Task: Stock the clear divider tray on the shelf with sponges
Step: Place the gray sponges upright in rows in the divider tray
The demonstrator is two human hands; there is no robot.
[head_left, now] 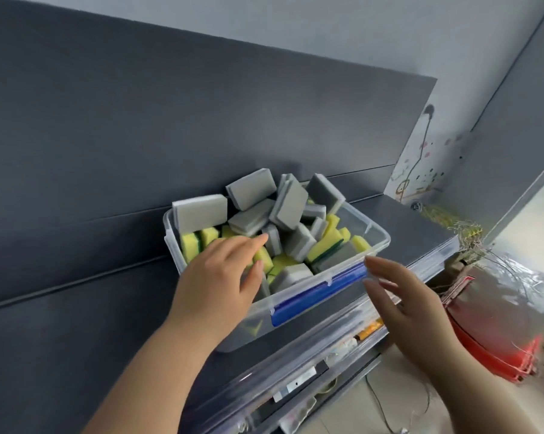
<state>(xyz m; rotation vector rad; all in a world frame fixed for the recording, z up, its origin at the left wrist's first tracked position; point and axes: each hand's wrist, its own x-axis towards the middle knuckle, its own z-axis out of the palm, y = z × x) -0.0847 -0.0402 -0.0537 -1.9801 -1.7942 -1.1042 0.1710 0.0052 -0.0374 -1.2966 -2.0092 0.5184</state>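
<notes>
A clear plastic bin (375,242) with a blue latch (320,294) on its front stands on the dark shelf (402,214). It is heaped with several sponges, grey ones (288,203) on top and yellow-green ones (325,242) below. My left hand (220,277) reaches over the bin's near left corner, fingers stretched onto the sponges, holding nothing. My right hand (399,296) hovers flat beside the bin's front right edge, fingers straight. No divider tray is clearly visible.
A dark panel wall (170,120) rises right behind the bin. Clear strips (295,355) edge the shelf fronts, with small goods on the shelf below. Red baskets (489,333) under plastic sheet stand at lower right; tangled wire lies at the shelf's right end.
</notes>
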